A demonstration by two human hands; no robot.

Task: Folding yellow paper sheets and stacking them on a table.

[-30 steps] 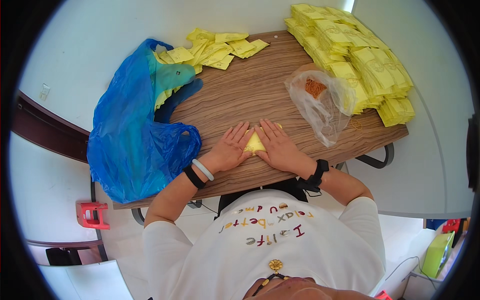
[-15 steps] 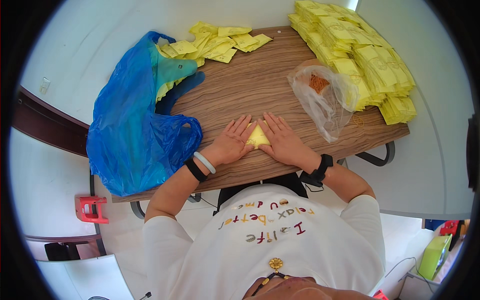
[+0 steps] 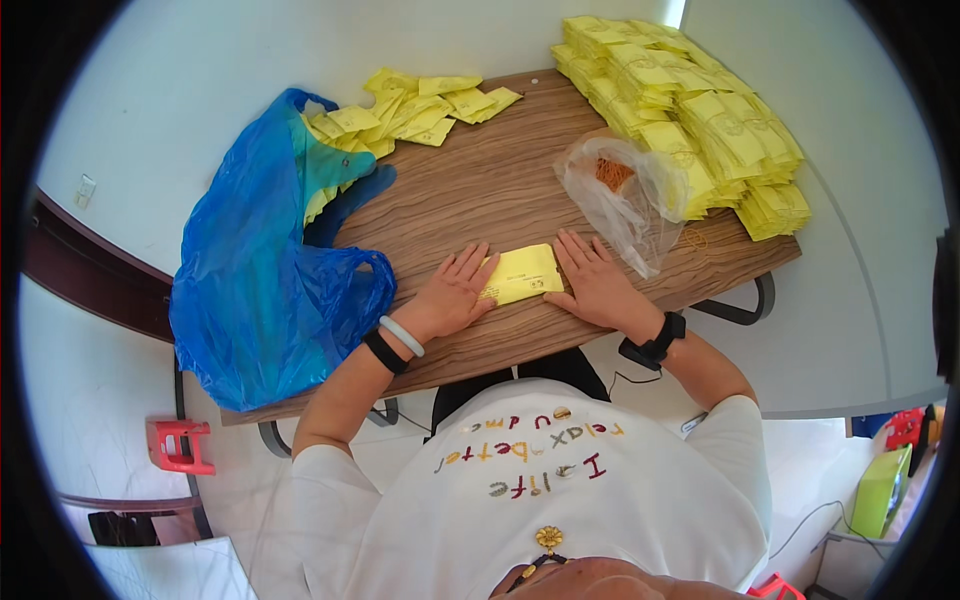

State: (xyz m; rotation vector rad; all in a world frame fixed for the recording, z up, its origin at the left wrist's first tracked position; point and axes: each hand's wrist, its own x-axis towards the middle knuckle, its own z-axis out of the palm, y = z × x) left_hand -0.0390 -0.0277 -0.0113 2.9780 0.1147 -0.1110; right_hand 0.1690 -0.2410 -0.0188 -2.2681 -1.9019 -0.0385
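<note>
A flat yellow packet [image 3: 522, 275] with small print lies on the wooden table in front of me. My left hand [image 3: 455, 292] rests palm down over its left end, fingers stretched out. At its right end lies my right hand [image 3: 600, 283], also flat with the fingers extended, its edge along the packet's side. Neither hand grips the packet. To the left, a big blue plastic bag [image 3: 260, 290] with yellow packets inside spreads over the table's edge. A clear plastic bag [image 3: 640, 215] holding brown rubber bands [image 3: 612, 174] sits to the right of my right hand.
Loose yellow packets [image 3: 420, 105] lie in a heap at the table's far left. Bundled yellow packets [image 3: 690, 110] are stacked high at the far right against the wall. A few rubber bands [image 3: 696, 238] lie near the right edge. A red stool [image 3: 180, 446] stands on the floor at left.
My hands have moved apart, the right one going rightward, so much more of the yellow packet shows between them. The whole view has shifted slightly.
</note>
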